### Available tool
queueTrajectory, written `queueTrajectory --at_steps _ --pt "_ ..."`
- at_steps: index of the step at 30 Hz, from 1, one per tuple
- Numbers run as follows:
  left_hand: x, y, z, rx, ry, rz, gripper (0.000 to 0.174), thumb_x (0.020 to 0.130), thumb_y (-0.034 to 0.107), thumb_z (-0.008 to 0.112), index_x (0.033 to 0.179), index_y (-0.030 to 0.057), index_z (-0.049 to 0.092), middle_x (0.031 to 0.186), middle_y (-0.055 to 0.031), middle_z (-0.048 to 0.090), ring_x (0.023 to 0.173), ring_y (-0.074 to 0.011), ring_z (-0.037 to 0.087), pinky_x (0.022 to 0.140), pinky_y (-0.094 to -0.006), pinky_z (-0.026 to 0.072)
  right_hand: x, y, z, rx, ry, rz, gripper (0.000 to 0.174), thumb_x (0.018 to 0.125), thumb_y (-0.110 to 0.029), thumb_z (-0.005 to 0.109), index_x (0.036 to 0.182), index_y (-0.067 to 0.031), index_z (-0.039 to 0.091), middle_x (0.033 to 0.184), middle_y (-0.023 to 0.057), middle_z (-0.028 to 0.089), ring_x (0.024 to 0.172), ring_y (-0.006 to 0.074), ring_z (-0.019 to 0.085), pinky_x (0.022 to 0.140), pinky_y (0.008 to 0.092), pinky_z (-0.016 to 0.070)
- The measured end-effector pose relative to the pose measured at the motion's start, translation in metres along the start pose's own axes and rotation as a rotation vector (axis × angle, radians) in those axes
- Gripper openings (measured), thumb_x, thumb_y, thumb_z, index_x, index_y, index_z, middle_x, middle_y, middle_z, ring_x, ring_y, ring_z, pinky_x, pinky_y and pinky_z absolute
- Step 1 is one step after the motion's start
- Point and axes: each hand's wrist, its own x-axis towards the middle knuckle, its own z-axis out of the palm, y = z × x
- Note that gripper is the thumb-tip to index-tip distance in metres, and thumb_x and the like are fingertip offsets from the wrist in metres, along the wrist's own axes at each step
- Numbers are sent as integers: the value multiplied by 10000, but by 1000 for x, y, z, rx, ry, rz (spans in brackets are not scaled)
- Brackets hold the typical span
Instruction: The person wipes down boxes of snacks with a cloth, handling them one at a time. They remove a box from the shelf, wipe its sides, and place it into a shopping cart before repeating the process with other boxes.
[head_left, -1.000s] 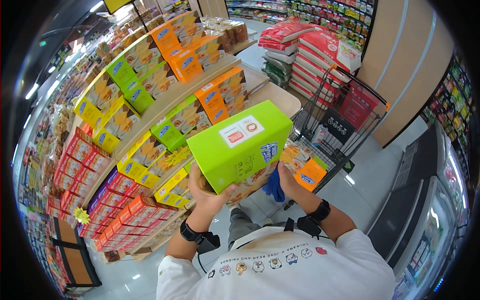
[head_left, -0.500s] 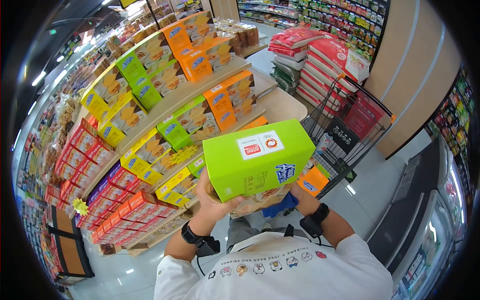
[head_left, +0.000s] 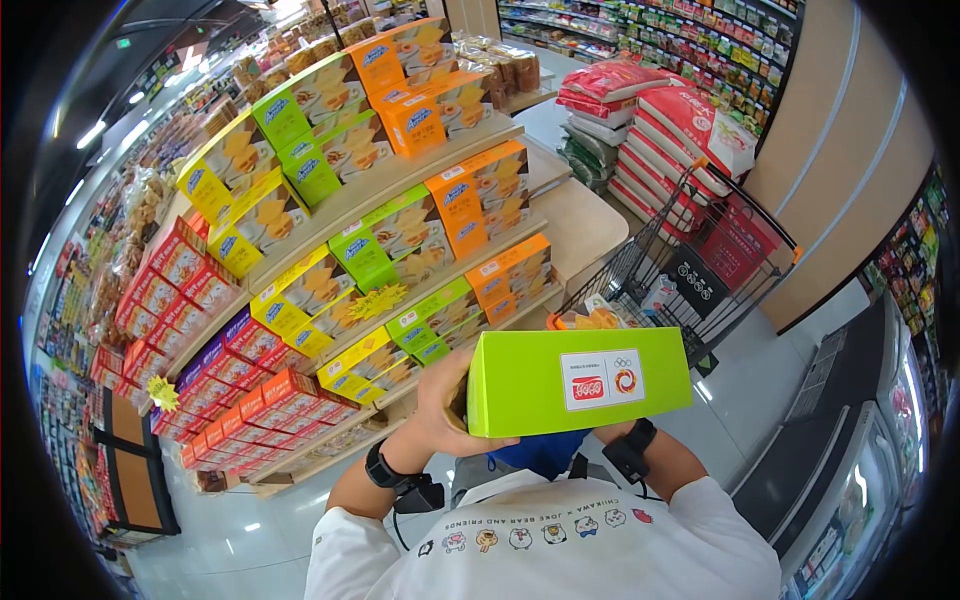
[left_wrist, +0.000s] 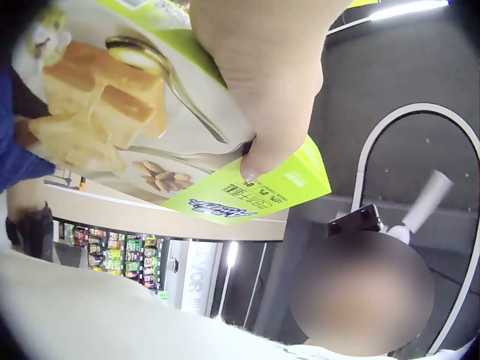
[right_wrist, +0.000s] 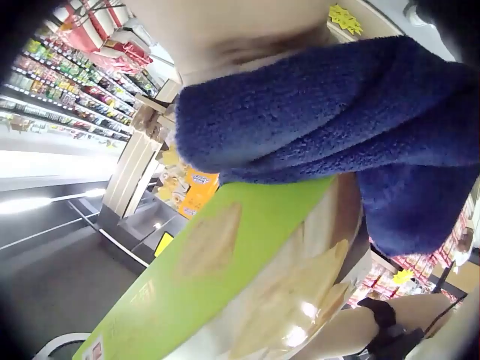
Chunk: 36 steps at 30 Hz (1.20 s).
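Observation:
My left hand (head_left: 440,410) grips one end of a lime-green biscuit box (head_left: 530,395), its thumb along the near edge. The box is held up before the chest, a panel with a white logo label facing the head camera. In the left wrist view, the left hand (left_wrist: 262,82) overlaps the pictured face of the box (left_wrist: 97,97). In the right wrist view, a fluffy blue cloth (right_wrist: 315,112) lies between my right hand (right_wrist: 232,34) and the box (right_wrist: 225,247). My right fingers are hidden by the cloth; in the head view the box covers that hand.
Tiered shelves (head_left: 400,170) on the left carry green, orange, yellow, purple and red boxes. A shopping cart (head_left: 700,260) holding biscuit boxes stands ahead right, before stacked rice sacks (head_left: 670,150). A freezer case (head_left: 830,410) lines the right side.
The green box has come closer to the chest and tipped, turning its labelled panel toward the head camera. The right hand has gone behind it with the blue cloth.

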Motion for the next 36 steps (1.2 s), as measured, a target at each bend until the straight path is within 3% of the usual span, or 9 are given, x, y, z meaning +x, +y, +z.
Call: queueTrajectory --at_steps 11,15,19,21,22,24,28,31,36 --pt "-18 -8 -11 88 69 -10 782 589 322 880 1208 -18 543 1012 -129 651 891 -243 644 804 -312 483 -3 1 12 -21 2 -35 521 1001 -398 403 1333 4 430 1276 186 550 1133 259 577 924 370 504" --pt "-41 -35 -10 -74 164 -166 732 644 335 846 1208 -19 542 1039 -136 650 904 -267 643 813 -343 487 -6 0 16 -12 15 -14 520 1001 -395 405 1335 3 428 1285 187 542 1145 263 568 938 378 496" --pt "-48 -39 -17 194 110 7 630 719 322 798 1196 -16 562 1116 -156 631 971 -284 627 831 -383 492 -11 -1 19 -5 12 1 518 1001 -392 407 1337 2 427 1294 189 534 1156 267 559 952 385 487" --pt "-57 -41 -14 25 130 -63 567 762 298 769 1201 -5 574 1156 -159 620 1020 -287 611 848 -397 491 -11 0 20 -4 9 1 517 1001 -390 408 1338 1 426 1299 190 530 1162 269 555 959 389 482" --pt "-68 -44 -6 -222 180 -178 536 782 281 752 1207 3 580 1176 -158 615 1045 -286 602 859 -401 489 -10 1 20 -4 9 -2 517 1001 -389 408 1339 1 426 1302 190 528 1165 270 553 963 391 480" --pt "-73 -44 -2 -459 208 -256 540 806 294 731 1237 16 564 1227 -149 589 1097 -281 574 899 -402 466 -6 3 22 3 2 -4 516 1000 -388 409 1340 0 425 1306 191 524 1171 272 548 970 395 475" --pt "-54 -18 -13 -410 106 -113 678 821 412 711 1334 38 476 1350 -117 507 1205 -263 499 1011 -392 386 0 9 25 7 -25 -11 514 1000 -385 412 1342 -1 424 1316 193 516 1183 276 539 984 402 466" --pt "-53 -14 -13 -363 82 -117 742 821 510 684 1355 47 456 1369 -99 494 1224 -250 480 1040 -377 364 7 15 26 17 -50 -25 513 1000 -382 413 1343 -2 423 1323 194 511 1191 279 533 995 408 460" --pt "-58 -37 -7 -252 59 -158 750 823 545 662 1348 49 463 1361 -97 499 1215 -250 483 1035 -373 369 14 18 24 50 -85 -45 511 1000 -379 416 1346 -3 421 1335 196 501 1206 284 521 1013 417 449"
